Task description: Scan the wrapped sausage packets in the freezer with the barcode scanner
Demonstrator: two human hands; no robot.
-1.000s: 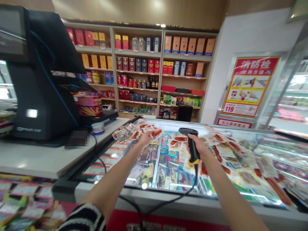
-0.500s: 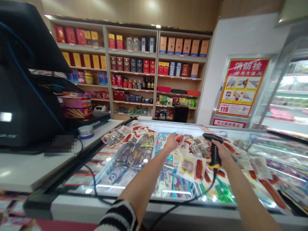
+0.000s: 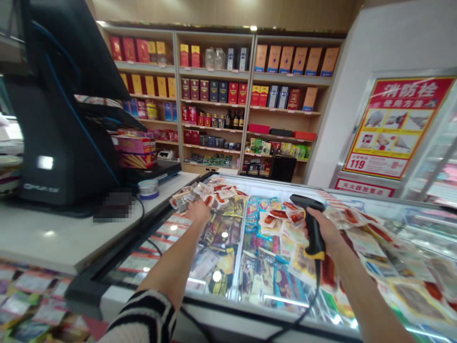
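Observation:
My right hand (image 3: pixel 326 231) is wrapped round the grip of a black and yellow barcode scanner (image 3: pixel 314 233), held upright above the glass top. Its head points left and a cable hangs from the grip. My left hand (image 3: pixel 199 212) is at the heap of clear food packets (image 3: pixel 183 197) at the far left of the glass. Its fingers look curled and partly blurred; whatever they hold, if anything, is hidden. More vacuum packets of reddish sausage (image 3: pixel 278 214) lie in the middle, left of the scanner. Further packets (image 3: pixel 380 247) spread out beyond my right forearm.
Under the glass, the freezer (image 3: pixel 235 267) holds colourful wrapped goods. At left, a counter (image 3: pixel 64 243) bears a dark till (image 3: pixel 67 124) and a roll of tape (image 3: pixel 148 188). Shelves (image 3: pixel 214 71) of boxes stand behind, and a red poster (image 3: pixel 400 126) hangs on the right wall.
My left hand has gone from the middle packets, where it pinched a sausage packet, leftward to the far-left heap. My right hand still grips the scanner. The view has turned slightly left.

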